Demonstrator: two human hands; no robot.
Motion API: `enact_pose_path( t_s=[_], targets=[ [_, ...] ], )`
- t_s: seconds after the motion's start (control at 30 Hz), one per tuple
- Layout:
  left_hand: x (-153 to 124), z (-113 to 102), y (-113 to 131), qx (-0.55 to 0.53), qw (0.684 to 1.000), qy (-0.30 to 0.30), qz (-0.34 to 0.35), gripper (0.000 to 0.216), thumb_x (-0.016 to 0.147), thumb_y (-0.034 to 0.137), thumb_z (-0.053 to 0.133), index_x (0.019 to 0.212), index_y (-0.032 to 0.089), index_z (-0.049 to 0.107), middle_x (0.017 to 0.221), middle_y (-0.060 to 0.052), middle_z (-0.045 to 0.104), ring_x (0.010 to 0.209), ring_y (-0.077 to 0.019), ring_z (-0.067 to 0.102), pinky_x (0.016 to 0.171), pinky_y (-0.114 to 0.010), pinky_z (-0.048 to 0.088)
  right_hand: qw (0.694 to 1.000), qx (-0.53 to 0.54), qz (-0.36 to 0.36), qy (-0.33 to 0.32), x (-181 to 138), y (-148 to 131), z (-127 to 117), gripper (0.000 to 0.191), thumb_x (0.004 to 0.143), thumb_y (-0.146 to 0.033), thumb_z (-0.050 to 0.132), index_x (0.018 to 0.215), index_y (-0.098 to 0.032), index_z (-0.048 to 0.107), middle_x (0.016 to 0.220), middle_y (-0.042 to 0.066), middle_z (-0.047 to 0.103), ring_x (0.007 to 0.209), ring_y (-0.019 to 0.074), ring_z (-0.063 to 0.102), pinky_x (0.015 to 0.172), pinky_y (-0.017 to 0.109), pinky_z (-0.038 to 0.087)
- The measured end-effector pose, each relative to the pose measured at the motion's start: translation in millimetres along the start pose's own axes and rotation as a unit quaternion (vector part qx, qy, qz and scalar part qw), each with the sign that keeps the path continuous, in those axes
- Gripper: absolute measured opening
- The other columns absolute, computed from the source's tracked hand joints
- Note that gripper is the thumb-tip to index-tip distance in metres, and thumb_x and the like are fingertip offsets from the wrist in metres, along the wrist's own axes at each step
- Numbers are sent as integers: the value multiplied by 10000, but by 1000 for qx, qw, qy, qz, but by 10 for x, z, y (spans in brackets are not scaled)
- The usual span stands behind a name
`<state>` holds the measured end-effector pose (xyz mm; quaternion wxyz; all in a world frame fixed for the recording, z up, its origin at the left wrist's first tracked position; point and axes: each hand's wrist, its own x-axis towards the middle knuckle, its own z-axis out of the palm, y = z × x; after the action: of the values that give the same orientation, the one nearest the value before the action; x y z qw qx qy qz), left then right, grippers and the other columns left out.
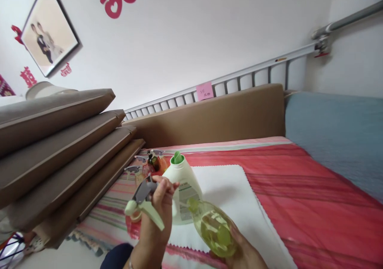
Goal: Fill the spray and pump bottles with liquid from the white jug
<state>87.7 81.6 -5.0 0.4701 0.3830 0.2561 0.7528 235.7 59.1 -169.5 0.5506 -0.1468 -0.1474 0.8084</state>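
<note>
My left hand (163, 199) is closed around a grey and pale green trigger spray head (146, 200). Tilted in my right hand (247, 251) is a see-through yellow-green bottle (214, 229), its narrow neck pointing up and left, with no spray head on it. Between the hands stands a large white jug (184, 185) with a green opening, upright on a white cloth (231, 185). The yellow-green bottle's neck overlaps the jug's lower front; I cannot tell if they touch. Part of a pink-red container (132, 227) shows below the spray head.
Several spray bottles (139, 175) and a dark pump bottle (153, 163) stand behind my left hand. Stacked brown cushions (60, 161) rise at the left. A red striped cover (269, 167) lies under the cloth. Blue-grey padding (335, 129) is at the right, a radiator (245, 81) behind.
</note>
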Motion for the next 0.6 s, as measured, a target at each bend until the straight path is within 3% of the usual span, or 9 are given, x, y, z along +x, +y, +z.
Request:
enact_pose_path(
  t_s=[0.17, 0.33, 0.43, 0.5, 0.6],
  targets=[
    [18, 25, 356, 14, 996, -35, 85, 262, 750, 334, 658, 604, 183, 500, 558, 62, 440, 511, -77, 421, 626, -254, 510, 999, 19, 19, 30, 4, -16, -1, 549, 670, -489, 747, 1149, -269, 595, 1163, 94, 662, 1004, 305, 631, 718, 419, 538],
    [84, -116, 713, 70, 985, -25, 153, 212, 773, 387, 603, 680, 197, 606, 503, 59, 449, 461, -85, 422, 551, -242, 476, 998, 21, 3, 66, 28, -103, -50, 469, 634, -513, 762, 1004, -235, 688, 1053, 94, 710, 909, 285, 664, 657, 369, 542],
    [248, -385, 588, 136, 982, -2, 133, 215, 747, 366, 599, 725, 166, 674, 566, 5, 586, 574, -138, 557, 639, -276, 502, 997, 27, -12, 67, 25, -181, -105, 474, 629, -520, 757, 1024, -269, 683, 1076, 89, 705, 932, 306, 660, 652, 389, 541],
    [370, -587, 363, 168, 983, 7, 72, 249, 739, 358, 582, 768, 141, 702, 784, -73, 697, 797, -210, 637, 787, -336, 507, 997, 35, -24, 68, 11, -230, -134, 449, 643, -512, 750, 1025, -285, 682, 1077, 84, 707, 935, 310, 661, 660, 400, 541],
    [484, -785, 8, 241, 970, 28, 31, 314, 782, 350, 494, 857, 137, 712, 982, -118, 701, 1042, -241, 599, 875, -345, 483, 997, 38, -26, 62, -20, -284, -158, 414, 675, -516, 727, 996, -256, 697, 1064, 88, 712, 929, 299, 667, 699, 405, 545]
  ],
)
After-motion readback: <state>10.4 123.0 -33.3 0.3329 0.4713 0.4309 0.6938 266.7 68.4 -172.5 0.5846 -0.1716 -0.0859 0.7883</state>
